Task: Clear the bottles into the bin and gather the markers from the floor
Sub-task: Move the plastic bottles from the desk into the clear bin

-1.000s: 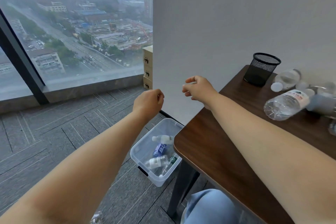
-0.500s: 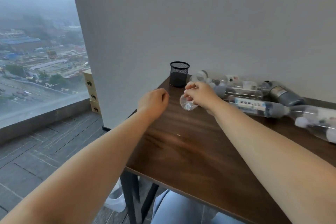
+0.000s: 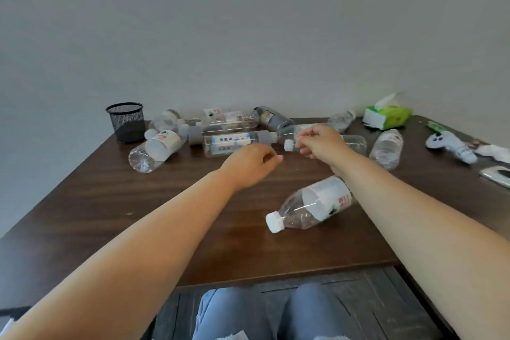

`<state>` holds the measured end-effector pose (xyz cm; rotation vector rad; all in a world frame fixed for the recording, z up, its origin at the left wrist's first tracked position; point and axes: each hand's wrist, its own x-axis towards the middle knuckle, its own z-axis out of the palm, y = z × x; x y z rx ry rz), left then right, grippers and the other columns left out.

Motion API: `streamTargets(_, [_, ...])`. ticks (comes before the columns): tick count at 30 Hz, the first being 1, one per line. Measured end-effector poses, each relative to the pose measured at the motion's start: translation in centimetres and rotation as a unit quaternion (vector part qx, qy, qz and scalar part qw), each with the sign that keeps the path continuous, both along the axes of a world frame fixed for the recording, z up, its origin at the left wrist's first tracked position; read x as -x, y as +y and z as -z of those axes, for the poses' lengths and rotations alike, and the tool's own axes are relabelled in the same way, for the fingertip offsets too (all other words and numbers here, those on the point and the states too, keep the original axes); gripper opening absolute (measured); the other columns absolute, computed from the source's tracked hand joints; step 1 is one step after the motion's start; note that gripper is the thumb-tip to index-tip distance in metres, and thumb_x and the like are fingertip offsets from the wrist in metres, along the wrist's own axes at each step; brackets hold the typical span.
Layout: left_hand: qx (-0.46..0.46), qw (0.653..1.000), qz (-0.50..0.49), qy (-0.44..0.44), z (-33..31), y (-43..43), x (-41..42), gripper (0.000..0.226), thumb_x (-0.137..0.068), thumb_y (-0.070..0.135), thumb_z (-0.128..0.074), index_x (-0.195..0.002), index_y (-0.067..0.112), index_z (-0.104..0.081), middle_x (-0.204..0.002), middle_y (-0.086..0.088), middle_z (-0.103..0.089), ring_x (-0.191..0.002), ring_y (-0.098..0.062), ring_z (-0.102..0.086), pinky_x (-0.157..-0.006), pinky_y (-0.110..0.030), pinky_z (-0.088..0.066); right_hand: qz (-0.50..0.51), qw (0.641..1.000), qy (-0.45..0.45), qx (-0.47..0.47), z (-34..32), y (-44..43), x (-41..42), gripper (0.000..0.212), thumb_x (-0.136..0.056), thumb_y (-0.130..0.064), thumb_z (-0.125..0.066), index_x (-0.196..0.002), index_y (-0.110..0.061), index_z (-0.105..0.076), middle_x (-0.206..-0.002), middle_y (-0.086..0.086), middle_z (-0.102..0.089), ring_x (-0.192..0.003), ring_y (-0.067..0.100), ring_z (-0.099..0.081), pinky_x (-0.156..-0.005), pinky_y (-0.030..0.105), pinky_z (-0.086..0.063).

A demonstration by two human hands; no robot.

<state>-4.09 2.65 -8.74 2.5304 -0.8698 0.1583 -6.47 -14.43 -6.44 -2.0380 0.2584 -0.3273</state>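
Note:
Several empty clear plastic bottles lie on their sides on the dark wooden table (image 3: 110, 201). My right hand (image 3: 321, 142) curls round the neck of one clear bottle (image 3: 354, 143), whose white cap points left. Just left of that cap my left hand (image 3: 251, 163) hovers over the table, fingers curled, holding nothing. A bottle with a white label (image 3: 311, 205) lies nearest me, partly under my right forearm. Another labelled bottle (image 3: 154, 150) lies at the left and a blue-labelled one (image 3: 234, 142) beyond my left hand. No bin or markers are in view.
A black mesh pen cup (image 3: 125, 121) stands at the table's back left corner. A green tissue pack (image 3: 386, 116), a white soft toy (image 3: 447, 143) and a phone (image 3: 496, 175) lie at the right. The wall runs right behind the table.
The view has swung right from the floor bin to the table. Both hands moved right along the row of bottles; my right hand now holds a bottle further right.

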Motion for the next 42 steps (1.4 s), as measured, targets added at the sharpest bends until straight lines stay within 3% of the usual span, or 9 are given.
streamTargets(5, [-0.102,0.983,0.109,0.104,0.2,-6.2,3.1,0.078,-0.082,0.064,-0.049,-0.141,0.015,-0.036,-0.143,-0.006,-0.043,-0.127,-0.023,-0.046,-0.105,-0.037,-0.038,0.058,0.998,-0.022,-0.005,-0.2,-4.7,4.0,0.011,-0.089,-0.009,-0.052,-0.086,-0.014,-0.061,-0.079,0.002,-0.064,-0.060,0.006,-0.057,-0.046,0.011,-0.042])
streamTargets(10, [-0.170,0.972,0.112,0.115,0.6,-8.9,3.7,0.088,-0.073,0.045,-0.073,-0.142,0.018,-0.027,-0.136,-0.005,-0.048,-0.119,-0.024,-0.050,-0.096,-0.037,-0.044,0.092,0.995,-0.039,0.000,-0.1,-7.9,6.8,0.014,-0.088,-0.006,-0.050,-0.085,-0.014,-0.061,-0.078,0.001,-0.064,-0.061,0.005,-0.056,-0.054,0.013,-0.041])
streamTargets(14, [-0.090,0.994,0.054,0.030,0.5,-10.5,2.3,0.088,-0.074,0.043,-0.071,-0.144,0.018,-0.024,-0.136,-0.007,-0.050,-0.118,-0.027,-0.053,-0.093,-0.039,-0.047,0.118,0.992,-0.037,-0.018,0.8,-10.3,7.3,0.015,-0.087,-0.008,-0.050,-0.081,-0.017,-0.059,-0.075,-0.003,-0.063,-0.063,0.006,-0.056,-0.067,0.020,-0.046])
streamTargets(17, [-0.003,0.999,0.007,-0.041,-0.1,-12.0,1.0,0.084,-0.076,0.045,-0.067,-0.142,0.017,-0.024,-0.136,-0.009,-0.047,-0.119,-0.030,-0.051,-0.090,-0.042,-0.046,0.145,0.989,-0.022,-0.029,1.6,-11.8,6.9,0.015,-0.085,-0.008,-0.052,-0.080,-0.019,-0.060,-0.074,-0.004,-0.063,-0.065,0.009,-0.058,-0.063,0.020,-0.045])
streamTargets(20, [0.041,0.996,-0.010,-0.072,-0.8,-13.8,-0.4,0.083,-0.079,0.042,-0.065,-0.145,0.016,-0.021,-0.138,-0.013,-0.041,-0.124,-0.034,-0.046,-0.092,-0.043,-0.043,0.175,0.984,-0.019,-0.036,2.4,-13.6,5.5,0.016,-0.082,-0.008,-0.055,-0.076,-0.023,-0.059,-0.089,0.005,-0.066,-0.078,0.019,-0.060,-0.059,0.022,-0.044])
streamTargets(22, [0.068,0.994,-0.012,-0.084,-1.1,-14.9,-1.6,0.085,-0.078,0.040,-0.066,-0.145,0.016,-0.019,-0.137,-0.014,-0.038,-0.124,-0.037,-0.044,-0.093,-0.045,-0.044,0.194,0.981,-0.007,0.005,2.7,-14.8,4.2,0.015,-0.084,-0.011,-0.053,-0.094,-0.018,-0.061,-0.100,0.004,-0.060,-0.087,0.021,-0.058,-0.057,0.023,-0.041])
streamTargets(27, [0.111,0.989,-0.019,-0.098,-1.2,-16.8,-4.3,0.086,-0.074,0.041,-0.070,-0.141,0.015,-0.023,-0.133,-0.013,-0.036,-0.117,-0.035,-0.050,-0.087,-0.044,-0.047,0.217,0.958,0.048,0.179,3.7,-17.1,0.2,0.049,-0.086,-0.022,-0.055,-0.133,-0.024,-0.042,-0.139,0.009,-0.040,-0.122,0.036,-0.043,-0.097,0.037,-0.039])
streamTargets(33, [0.135,0.986,-0.031,-0.093,-1.1,-16.8,-6.1,0.085,-0.065,0.032,-0.076,-0.133,0.010,-0.030,-0.128,-0.010,-0.035,-0.113,-0.028,-0.050,-0.081,-0.035,-0.045,0.178,0.933,0.181,0.256,5.9,-17.8,-3.1,0.063,-0.085,-0.039,-0.061,-0.140,-0.039,-0.032,-0.157,0.007,-0.001,-0.127,0.043,-0.036,-0.101,0.041,-0.037])
streamTargets(42, [0.143,0.983,-0.048,-0.102,-2.0,-13.1,-6.3,0.079,-0.068,0.028,-0.074,-0.132,0.010,-0.030,-0.129,-0.008,-0.036,-0.110,-0.028,-0.050,-0.074,-0.031,-0.043,0.276,0.942,-0.035,0.189,4.3,-15.5,-2.5,0.036,-0.088,-0.016,-0.054,-0.122,-0.028,-0.053,-0.155,0.003,-0.012,-0.117,0.042,-0.040,-0.086,0.034,-0.038])
